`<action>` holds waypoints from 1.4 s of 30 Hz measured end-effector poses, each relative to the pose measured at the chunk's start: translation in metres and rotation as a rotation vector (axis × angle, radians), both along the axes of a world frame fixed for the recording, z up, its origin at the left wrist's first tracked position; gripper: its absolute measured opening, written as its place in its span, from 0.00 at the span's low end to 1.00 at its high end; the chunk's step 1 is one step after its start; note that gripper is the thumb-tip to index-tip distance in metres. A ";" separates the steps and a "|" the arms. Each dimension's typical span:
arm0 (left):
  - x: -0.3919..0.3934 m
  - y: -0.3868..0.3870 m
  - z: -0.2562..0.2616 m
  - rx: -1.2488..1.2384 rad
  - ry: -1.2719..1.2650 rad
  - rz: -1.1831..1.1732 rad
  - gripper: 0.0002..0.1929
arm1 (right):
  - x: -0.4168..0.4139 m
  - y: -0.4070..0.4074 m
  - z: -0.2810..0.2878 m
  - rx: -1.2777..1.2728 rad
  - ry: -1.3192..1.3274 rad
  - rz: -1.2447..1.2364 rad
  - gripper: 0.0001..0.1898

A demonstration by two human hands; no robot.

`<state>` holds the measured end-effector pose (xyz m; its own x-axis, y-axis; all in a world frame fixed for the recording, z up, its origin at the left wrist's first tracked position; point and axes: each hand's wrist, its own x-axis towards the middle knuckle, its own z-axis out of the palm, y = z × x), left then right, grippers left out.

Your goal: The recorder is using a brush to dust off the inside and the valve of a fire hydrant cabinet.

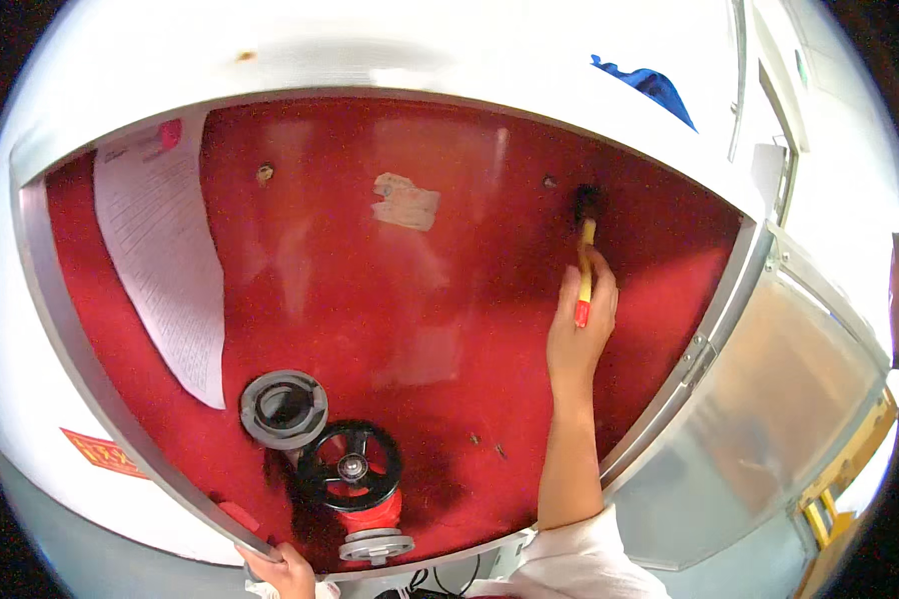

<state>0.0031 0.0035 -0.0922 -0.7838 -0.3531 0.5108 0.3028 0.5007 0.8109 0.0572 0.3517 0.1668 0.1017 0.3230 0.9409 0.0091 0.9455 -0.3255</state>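
Note:
My right hand grips a brush with a yellow handle and a red end. Its dark, blurred bristles meet the red back wall of a fire hydrant cabinet, near the upper right. At the lower left, my left hand holds the cabinet's metal frame. Just above that hand is a red hydrant valve with a black handwheel. A grey round hose coupling sits beside the wheel, and a grey cap faces outward below it.
A printed sheet hangs on the left inside. A torn paper remnant sticks to the back wall, which has small holes. The glazed door stands swung out to the right. A red label is outside at left.

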 end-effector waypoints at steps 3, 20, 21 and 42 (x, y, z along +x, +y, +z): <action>0.010 0.007 0.023 0.043 0.037 0.001 0.32 | 0.005 0.000 -0.019 0.033 -0.043 -0.095 0.15; 0.013 0.000 0.036 0.145 -0.172 -0.274 0.32 | -0.023 -0.093 -0.057 0.041 -0.435 0.718 0.12; 0.012 0.001 0.037 0.150 -0.169 -0.265 0.32 | -0.026 -0.091 -0.059 0.032 -0.414 0.702 0.11; 0.005 0.003 0.033 0.064 0.166 -0.317 0.29 | -0.032 -0.110 -0.022 -0.047 -0.145 0.695 0.10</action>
